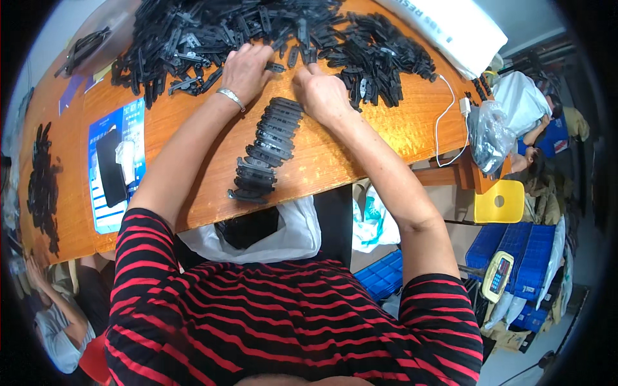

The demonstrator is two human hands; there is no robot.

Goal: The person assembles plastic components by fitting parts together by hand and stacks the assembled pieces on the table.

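Observation:
My left hand [246, 72], with a bracelet at its wrist, is at the near edge of a large heap of slim black plastic parts [206, 38]. Its fingers are curled, and one small black plastic part [275, 67] sticks out beside the fingertips. My right hand [323, 94] is close by on the right, fingers bent together; what they grip, if anything, is hidden. Just beyond it another black part [309, 55] lies at the heap's edge. Between my forearms runs a curved row of the same parts [277, 132], laid side by side toward the table's near edge.
On the wooden table [380, 151] a smaller pile [44, 186] lies far left, near a blue-and-white sheet [106, 219] with a black item on it. A white cable [444, 122] and a white sack [457, 32] are at right. A white bag [296, 235] hangs open below the edge.

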